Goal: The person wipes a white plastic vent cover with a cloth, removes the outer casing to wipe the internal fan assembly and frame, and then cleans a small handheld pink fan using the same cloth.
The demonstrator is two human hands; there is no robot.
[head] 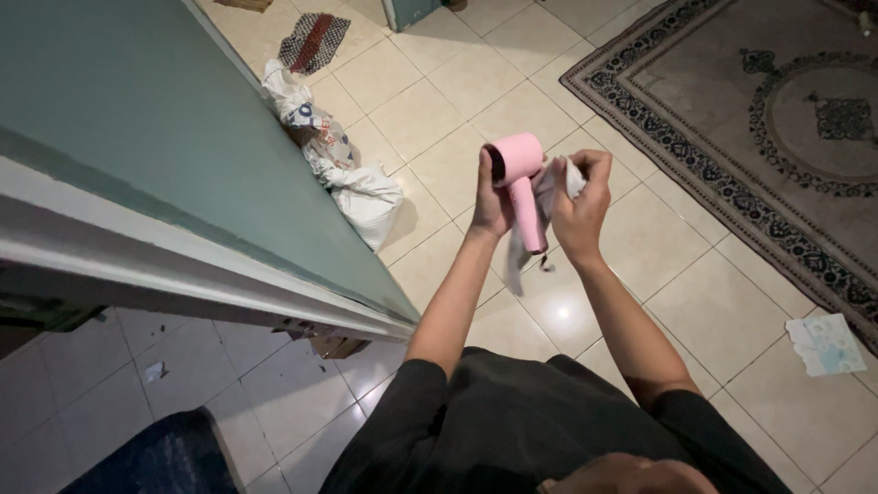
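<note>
A bulging white plastic sack (352,178), printed with dark and reddish patches along its upper part, is seen lying on the tiled floor (439,101) against the foot of the green wall (155,119). A pale, flat sheet or packet (826,344) with faint bluish markings is seen on the tiles at the right, just beside the patterned carpet's (732,110) edge

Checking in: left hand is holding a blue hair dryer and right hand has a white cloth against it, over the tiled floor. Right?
Not quite. The head view shows the hair dryer is pink, not blue. The rest stands: the left hand holds it, the right hand has the white cloth against it, over the tiled floor.
</note>
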